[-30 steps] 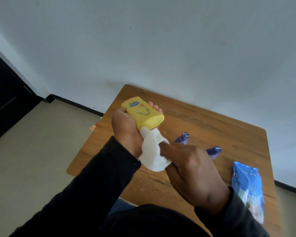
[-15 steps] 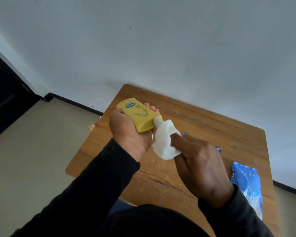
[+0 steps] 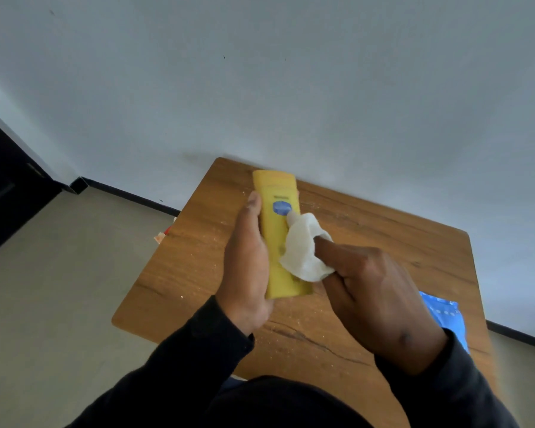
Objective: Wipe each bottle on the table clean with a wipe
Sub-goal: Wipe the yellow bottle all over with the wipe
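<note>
My left hand (image 3: 247, 261) grips a tall yellow bottle (image 3: 278, 230) with a blue oval logo, held lengthwise above the wooden table (image 3: 198, 273) with its front face turned up toward me. My right hand (image 3: 374, 298) pinches a crumpled white wipe (image 3: 305, 251) and presses it against the right side of the bottle's face, just below the logo. The two small purple bottles seen earlier are hidden behind my right hand.
A blue pack of wipes (image 3: 445, 316) lies on the table at the right, partly behind my right wrist. The table stands against a white wall. Bare floor lies to the left, with a small scrap (image 3: 161, 237) beside the table's left edge.
My left hand has turned the yellow bottle from lying sideways to pointing away from me, front face up. The wipe has moved from the bottle's end onto its face.
</note>
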